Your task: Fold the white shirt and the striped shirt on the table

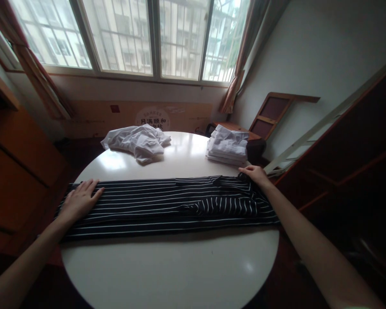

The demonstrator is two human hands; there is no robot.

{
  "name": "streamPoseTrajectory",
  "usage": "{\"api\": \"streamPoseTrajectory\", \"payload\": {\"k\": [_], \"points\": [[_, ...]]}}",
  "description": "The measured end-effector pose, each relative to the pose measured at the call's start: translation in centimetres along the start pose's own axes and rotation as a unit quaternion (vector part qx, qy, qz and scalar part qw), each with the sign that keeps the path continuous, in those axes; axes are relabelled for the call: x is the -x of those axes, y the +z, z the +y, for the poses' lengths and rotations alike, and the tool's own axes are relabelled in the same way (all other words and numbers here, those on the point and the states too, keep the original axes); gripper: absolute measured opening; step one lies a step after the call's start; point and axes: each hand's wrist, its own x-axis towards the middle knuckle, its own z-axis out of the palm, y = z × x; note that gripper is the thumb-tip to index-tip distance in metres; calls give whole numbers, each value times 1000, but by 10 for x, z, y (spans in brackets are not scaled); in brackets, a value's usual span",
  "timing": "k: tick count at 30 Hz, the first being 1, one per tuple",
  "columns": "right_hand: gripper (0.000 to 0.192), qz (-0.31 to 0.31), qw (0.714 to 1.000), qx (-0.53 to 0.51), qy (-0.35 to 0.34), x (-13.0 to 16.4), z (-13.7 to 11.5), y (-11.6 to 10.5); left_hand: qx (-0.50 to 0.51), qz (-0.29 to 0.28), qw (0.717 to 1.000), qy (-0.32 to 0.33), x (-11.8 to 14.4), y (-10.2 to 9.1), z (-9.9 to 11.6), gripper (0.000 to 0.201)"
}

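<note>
Both hands rest on the striped cloth (167, 204), and I see them from above with the arms reaching out wide to either side. Left hand (80, 199) lies flat, palm down, fingers spread and pointing inward along the cloth's left end; it presses on the fabric without gripping it. Its forearm runs back toward the lower left corner of the view, nearly straight. Right hand (255, 174) sits at the far right end of the cloth, at its upper edge, with the fingers curled down onto the fabric; I cannot tell whether it pinches the edge or only presses on it. That forearm stretches back to the lower right, the elbow out of sight.

Between the two hands the dark cloth with thin white stripes lies folded into a long band across the round white table (167, 270), its ends hanging slightly over the rim on both sides. Near the right hand the fabric is bunched and creased.

Beyond the left hand, further up the table, lies a crumpled white garment (137, 141). Just beyond the right hand stands a stack of folded white clothes (228, 146). Behind those is a wide window (131, 36) with curtains at both sides.
</note>
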Motion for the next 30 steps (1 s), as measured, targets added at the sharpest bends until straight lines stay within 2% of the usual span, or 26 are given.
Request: {"api": "streamPoseTrajectory", "payload": {"k": [3,7,9,12,14,16,19,21,26,30], "points": [[29,-26,999,-21,-29,-2,-3,0,6,-3,1000,-3,1,-1,0,57],[36,3,1000,23,6,-2,-4,-6,8,-2,1000,-7,0,-1,1,57],[37,-23,999,41,10,1,-4,-8,8,0,1000,-4,0,-1,1,57],[28,-82,996,12,-36,6,-5,-6,9,2,1000,-3,1,-1,1,57],[25,-85,994,-14,-63,8,-4,-2,9,4,1000,-1,1,-1,1,57],[26,-47,997,-27,-58,8,-1,1,8,13,1000,1,1,0,1,57],[30,51,998,-40,-19,4,7,4,9,16,1000,3,0,1,-1,57],[30,87,996,-36,-3,3,12,5,9,12,1000,1,-1,2,-2,57],[18,95,994,54,3,7,13,11,13,8,1000,4,-1,2,-2,57],[25,105,989,108,15,11,8,15,18,15,1000,2,0,2,-1,57]]}}
